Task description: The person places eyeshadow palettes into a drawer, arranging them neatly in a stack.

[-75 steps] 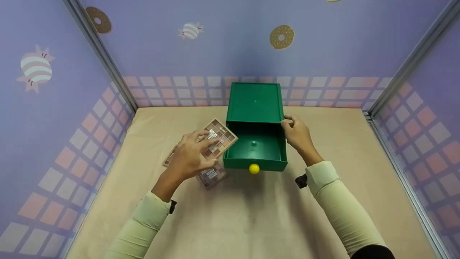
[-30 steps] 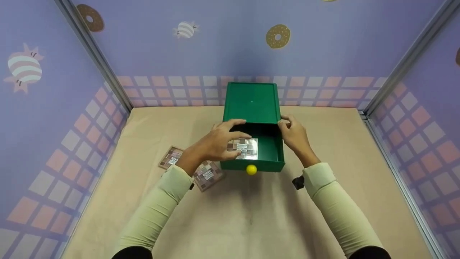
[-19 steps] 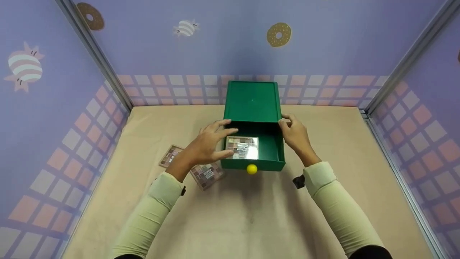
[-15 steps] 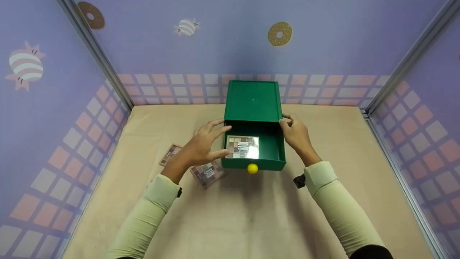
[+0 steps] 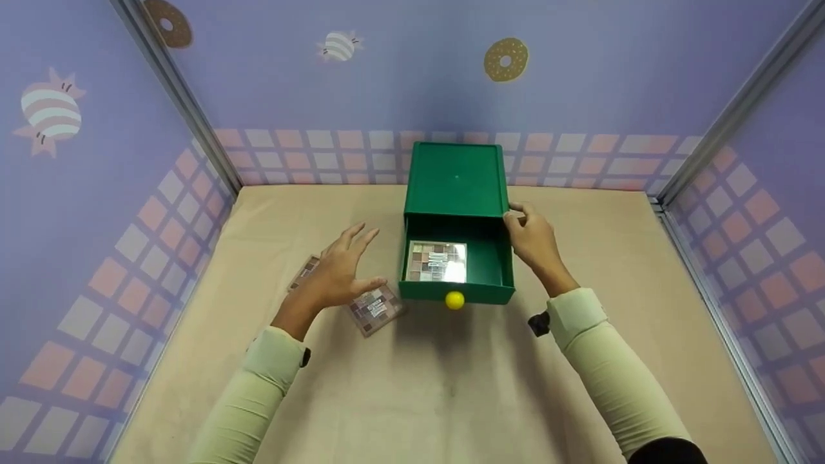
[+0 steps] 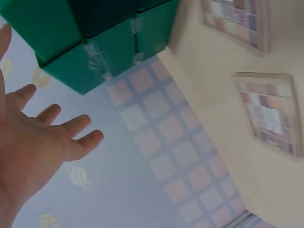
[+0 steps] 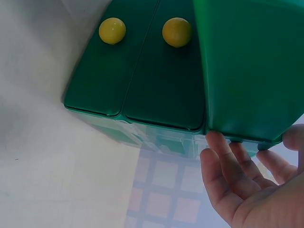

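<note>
head view: the left grip (image 5: 336,270), a bare hand with a rolled pale sleeve (image 5: 274,361) behind it, is spread wide and holds nothing, thumb well clear of the fingers. on the near side of its thumb a makeup palette (image 5: 376,310) lies on the table (image 5: 412,399); a second palette (image 5: 301,274) lies to the other side of this grip, partly hidden by the hand. to its right the top drawer (image 5: 490,258) of a green cabinet (image 5: 457,180) stands pulled out, a yellow knob (image 5: 455,300) on its front. inside, at the end nearer the left grip, lies the third palette (image 5: 438,261), glare across its top. past the drawer the right grip (image 5: 533,243) is narrow, bent fingers and thumb holding the cabinet's side edge near the front corner. lower than this grip, the right wrist view shows two closed drawers (image 7: 164,90) with yellow knobs (image 7: 112,31). beyond both grips rises a lilac wall (image 5: 438,71).
</note>
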`<action>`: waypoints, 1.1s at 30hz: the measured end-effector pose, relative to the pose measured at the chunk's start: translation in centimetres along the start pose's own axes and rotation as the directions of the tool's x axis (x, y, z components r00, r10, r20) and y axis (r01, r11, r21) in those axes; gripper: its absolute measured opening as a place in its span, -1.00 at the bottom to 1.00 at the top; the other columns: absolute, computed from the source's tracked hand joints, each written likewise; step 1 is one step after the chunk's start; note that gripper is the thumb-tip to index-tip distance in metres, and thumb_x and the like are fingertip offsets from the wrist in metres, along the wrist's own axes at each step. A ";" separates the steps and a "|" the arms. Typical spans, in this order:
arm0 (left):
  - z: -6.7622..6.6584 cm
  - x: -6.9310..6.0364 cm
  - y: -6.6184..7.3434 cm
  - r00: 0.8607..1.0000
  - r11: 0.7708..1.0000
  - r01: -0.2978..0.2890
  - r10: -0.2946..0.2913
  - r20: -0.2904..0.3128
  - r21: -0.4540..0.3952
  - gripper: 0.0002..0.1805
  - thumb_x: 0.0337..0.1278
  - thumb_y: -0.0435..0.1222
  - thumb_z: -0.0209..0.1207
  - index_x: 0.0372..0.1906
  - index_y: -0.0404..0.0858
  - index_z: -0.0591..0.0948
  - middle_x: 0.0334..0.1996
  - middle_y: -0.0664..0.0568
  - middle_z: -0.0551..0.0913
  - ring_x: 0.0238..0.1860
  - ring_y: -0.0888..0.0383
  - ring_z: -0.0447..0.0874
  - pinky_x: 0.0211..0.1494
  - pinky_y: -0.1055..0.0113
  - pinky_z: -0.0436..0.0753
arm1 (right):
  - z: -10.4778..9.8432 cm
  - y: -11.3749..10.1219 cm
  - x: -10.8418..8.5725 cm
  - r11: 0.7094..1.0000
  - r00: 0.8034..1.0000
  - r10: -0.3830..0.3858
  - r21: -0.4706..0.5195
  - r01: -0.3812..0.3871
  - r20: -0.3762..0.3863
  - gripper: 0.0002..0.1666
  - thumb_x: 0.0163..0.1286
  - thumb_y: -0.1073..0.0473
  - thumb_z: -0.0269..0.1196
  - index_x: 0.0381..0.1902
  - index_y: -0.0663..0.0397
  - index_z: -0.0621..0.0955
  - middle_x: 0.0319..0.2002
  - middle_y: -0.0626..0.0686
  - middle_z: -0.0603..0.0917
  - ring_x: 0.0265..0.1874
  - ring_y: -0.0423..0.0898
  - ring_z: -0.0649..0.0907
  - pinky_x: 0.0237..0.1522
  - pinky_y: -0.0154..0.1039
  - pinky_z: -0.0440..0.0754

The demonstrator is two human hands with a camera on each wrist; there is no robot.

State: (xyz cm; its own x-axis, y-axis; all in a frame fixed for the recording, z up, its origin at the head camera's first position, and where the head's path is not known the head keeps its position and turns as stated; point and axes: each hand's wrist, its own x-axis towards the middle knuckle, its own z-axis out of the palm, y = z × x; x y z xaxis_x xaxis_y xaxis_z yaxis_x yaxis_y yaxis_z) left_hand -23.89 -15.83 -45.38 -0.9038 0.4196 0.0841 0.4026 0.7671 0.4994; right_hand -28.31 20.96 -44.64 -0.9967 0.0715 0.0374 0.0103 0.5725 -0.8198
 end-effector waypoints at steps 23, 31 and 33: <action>9.2 -2.9 -3.9 0.959 0.967 0.216 -0.236 0.159 0.134 0.12 0.07 0.12 0.41 0.65 -0.04 0.08 0.60 -0.42 -0.02 0.59 -0.46 -0.10 0.54 -0.43 -0.03 | 0.1 0.2 0.1 1.000 0.999 -0.017 -0.009 0.016 -0.028 -0.41 0.60 -0.09 -0.02 0.45 0.02 0.43 0.14 0.29 0.69 0.10 0.21 0.71 0.10 0.15 0.66; 11.0 -2.9 -5.0 0.936 0.947 0.251 -0.290 0.198 0.199 0.13 0.09 0.15 0.40 0.65 -0.09 0.06 0.60 -0.43 -0.01 0.56 -0.51 -0.05 0.55 -0.40 -0.01 | 0.1 0.1 0.0 1.000 1.000 -0.008 -0.004 0.008 -0.026 -0.41 0.60 -0.09 -0.02 0.46 0.01 0.42 0.16 0.28 0.68 0.12 0.20 0.70 0.14 0.15 0.65; 11.1 -2.9 -5.2 0.935 0.944 0.257 -0.297 0.195 0.204 0.13 0.08 0.13 0.41 0.65 -0.09 0.07 0.59 -0.43 0.01 0.56 -0.51 -0.04 0.54 -0.41 0.00 | 0.2 0.2 0.0 1.000 1.000 -0.009 -0.003 0.009 -0.021 -0.41 0.61 -0.09 -0.02 0.46 0.01 0.42 0.17 0.28 0.68 0.13 0.20 0.69 0.15 0.16 0.64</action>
State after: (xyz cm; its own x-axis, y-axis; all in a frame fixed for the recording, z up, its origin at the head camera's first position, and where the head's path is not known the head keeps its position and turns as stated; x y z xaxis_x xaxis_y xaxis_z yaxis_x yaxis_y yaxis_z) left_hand -21.79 -15.63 -57.79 -0.9362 0.2591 -0.2374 0.1774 0.9316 0.3172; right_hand -28.33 20.90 -44.88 -0.9949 0.0837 0.0567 0.0017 0.5752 -0.8180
